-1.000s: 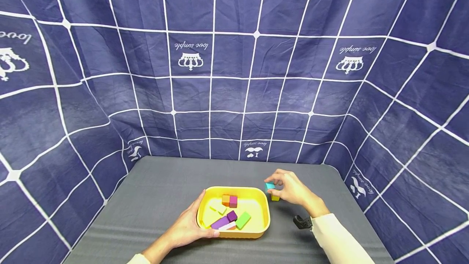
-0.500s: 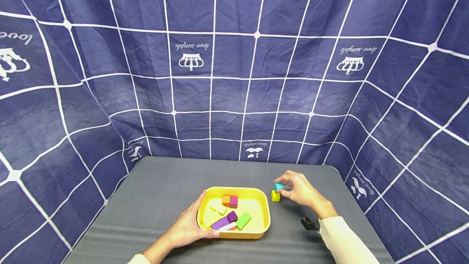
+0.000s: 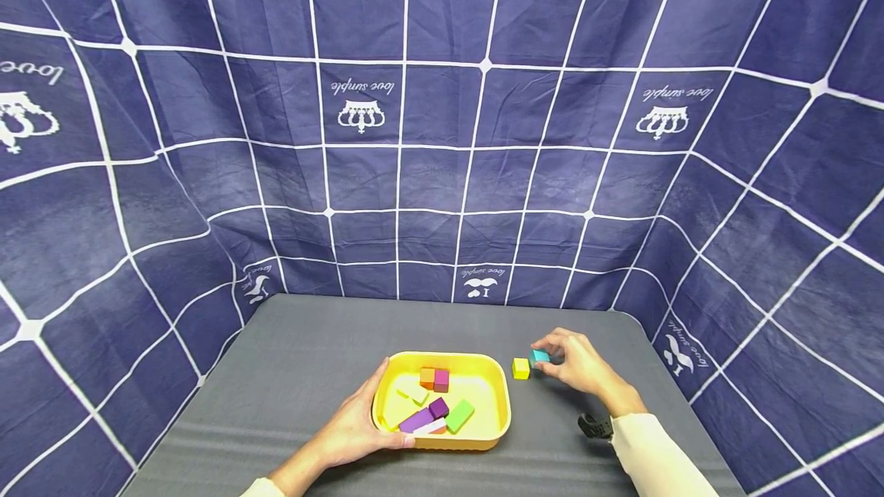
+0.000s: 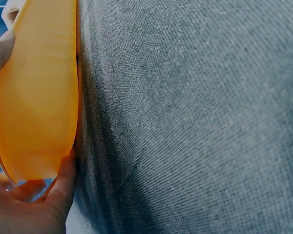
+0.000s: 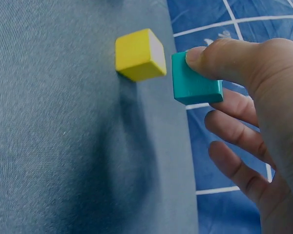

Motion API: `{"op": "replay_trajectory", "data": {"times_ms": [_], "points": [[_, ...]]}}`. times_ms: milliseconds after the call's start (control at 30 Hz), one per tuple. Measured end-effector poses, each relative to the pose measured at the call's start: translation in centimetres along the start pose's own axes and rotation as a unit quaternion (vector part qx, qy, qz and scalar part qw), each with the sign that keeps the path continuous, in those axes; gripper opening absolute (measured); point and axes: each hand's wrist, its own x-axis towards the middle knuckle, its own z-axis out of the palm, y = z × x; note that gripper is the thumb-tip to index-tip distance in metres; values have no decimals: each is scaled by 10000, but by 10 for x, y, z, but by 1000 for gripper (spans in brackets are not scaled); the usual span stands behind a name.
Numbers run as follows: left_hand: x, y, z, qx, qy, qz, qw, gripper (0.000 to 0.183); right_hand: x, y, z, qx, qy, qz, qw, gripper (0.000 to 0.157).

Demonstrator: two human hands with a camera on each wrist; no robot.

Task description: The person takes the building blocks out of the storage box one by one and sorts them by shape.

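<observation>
My right hand (image 3: 576, 363) pinches a teal cube (image 5: 195, 83) between thumb and fingers, to the right of the yellow tub. Just left of it a yellow cube (image 5: 136, 56) sits on the grey surface, a narrow gap apart in the right wrist view. Whether the teal cube touches the surface, I cannot tell. My left hand (image 3: 355, 420) grips the left end of the yellow tub (image 3: 503, 405), thumb on the near rim. In the left wrist view, its fingers (image 4: 58, 190) reach around the tub's end wall.
Inside the tub lie several blocks, among them a green block (image 3: 460, 416), a purple block (image 3: 416, 420), an orange cube (image 3: 427, 378) and a magenta cube (image 3: 441, 380). A dark blue gridded cloth (image 3: 442, 175) surrounds the grey tabletop (image 3: 331, 328). A black strap device (image 3: 594, 426) is at the right wrist.
My right hand has carried the teal cube rightward and lower, from above the yellow cube to its right side. The left hand and the tub have stayed in place.
</observation>
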Motion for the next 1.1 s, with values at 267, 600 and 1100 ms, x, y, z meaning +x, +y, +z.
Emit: {"op": "replay_trajectory", "data": {"times_ms": [267, 600, 1100], "points": [[1, -2, 1, -10, -31, -33, 10000, 152, -7, 8, 5, -19, -24, 239, 9997, 27], [2, 0, 1, -18, -15, -95, 10000, 153, -11, 19, 13, -46, -199, 401, 9990, 27], [0, 2, -1, -23, -84, -15, 10000, 152, -14, 21, 19, -84, -272, 457, 9985, 27]]}}
